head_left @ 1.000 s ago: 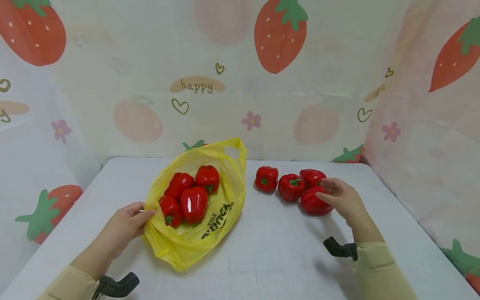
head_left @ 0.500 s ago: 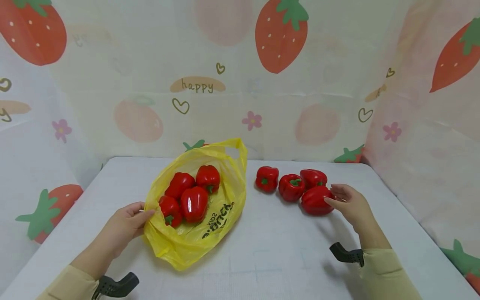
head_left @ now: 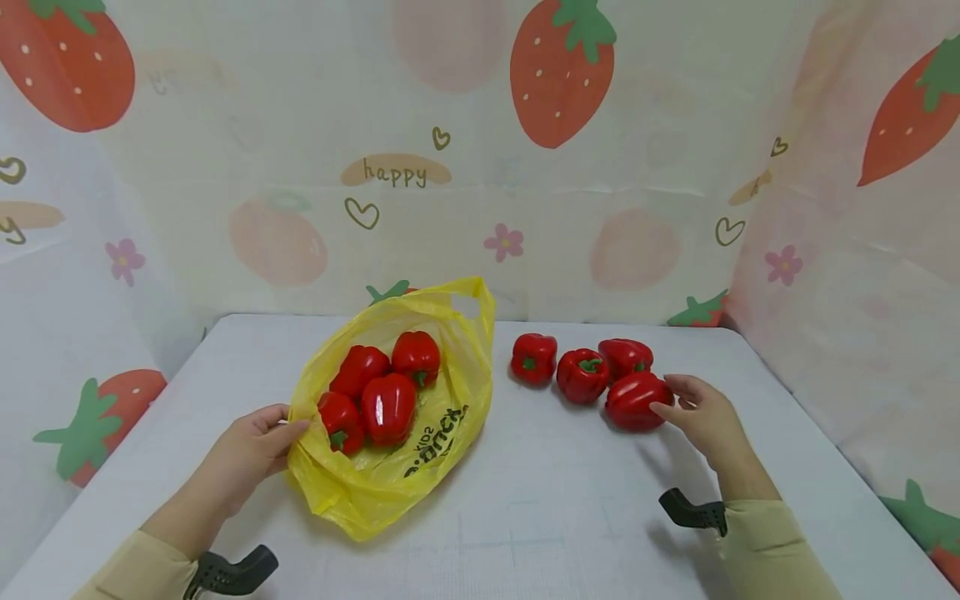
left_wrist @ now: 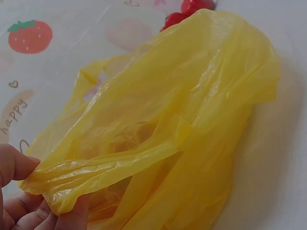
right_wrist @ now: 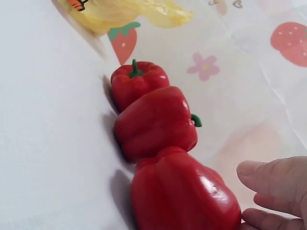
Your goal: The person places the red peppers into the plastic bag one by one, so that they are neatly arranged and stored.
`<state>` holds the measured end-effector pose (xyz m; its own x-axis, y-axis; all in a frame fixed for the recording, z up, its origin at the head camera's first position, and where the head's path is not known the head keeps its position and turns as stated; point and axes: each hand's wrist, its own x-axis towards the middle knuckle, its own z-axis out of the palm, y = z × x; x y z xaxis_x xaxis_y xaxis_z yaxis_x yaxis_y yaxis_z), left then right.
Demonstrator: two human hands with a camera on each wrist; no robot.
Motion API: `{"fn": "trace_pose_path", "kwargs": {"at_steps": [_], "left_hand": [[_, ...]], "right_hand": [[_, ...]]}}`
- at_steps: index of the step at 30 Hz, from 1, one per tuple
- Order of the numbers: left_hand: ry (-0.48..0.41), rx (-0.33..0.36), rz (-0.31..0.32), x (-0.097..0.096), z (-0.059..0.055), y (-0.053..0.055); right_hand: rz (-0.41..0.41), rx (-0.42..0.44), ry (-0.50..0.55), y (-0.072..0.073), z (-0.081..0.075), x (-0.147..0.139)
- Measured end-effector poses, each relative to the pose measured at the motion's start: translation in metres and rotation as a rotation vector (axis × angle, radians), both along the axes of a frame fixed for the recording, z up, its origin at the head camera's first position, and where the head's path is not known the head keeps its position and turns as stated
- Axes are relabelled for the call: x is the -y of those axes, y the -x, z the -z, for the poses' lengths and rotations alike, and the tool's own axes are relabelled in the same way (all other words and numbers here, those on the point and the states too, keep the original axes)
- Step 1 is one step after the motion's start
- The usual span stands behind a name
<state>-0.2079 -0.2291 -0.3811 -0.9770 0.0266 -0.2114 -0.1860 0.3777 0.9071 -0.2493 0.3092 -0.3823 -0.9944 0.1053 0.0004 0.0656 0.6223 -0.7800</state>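
A yellow plastic bag lies with its mouth facing me, left of centre. Inside it are several red bell peppers. My left hand pinches the left rim of the bag; the left wrist view shows its fingers bunching the film. On the right, my right hand is at the end of the nearest loose bell pepper. In the right wrist view, fingertips touch that bell pepper, while the thumb looks slightly apart from it.
Close by lie more red bell peppers: one behind, one to the left, and one farther left. They stand on a white table. A strawberry-patterned sheet hangs around the back and sides.
My right hand has drawn back a little to the right and towards me. The nearest loose bell pepper has turned and shifted slightly right. My left hand stays on the bag.
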Motion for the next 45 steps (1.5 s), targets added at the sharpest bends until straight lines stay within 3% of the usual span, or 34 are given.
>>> {"fn": "trace_pose_path", "kwargs": {"at_steps": [7,12,25,38,45], "left_hand": [[0.008,0.004,0.0,0.0,0.0,0.0],[0.013,0.005,-0.001,0.001,0.002,0.001],[0.025,0.012,-0.008,0.0,0.001,-0.001],[0.024,0.016,-0.004,0.0,0.002,0.001],[0.006,0.009,0.0,0.0,0.001,0.001]], "right_hand": [[-0.003,0.012,-0.005,0.005,0.007,-0.004],[0.013,0.047,0.045,0.009,0.013,-0.003],[-0.032,0.084,0.025,0.018,0.025,0.005],[-0.084,0.127,0.075,0.023,0.032,0.007],[-0.066,0.136,0.004,0.027,0.039,0.012]]}}
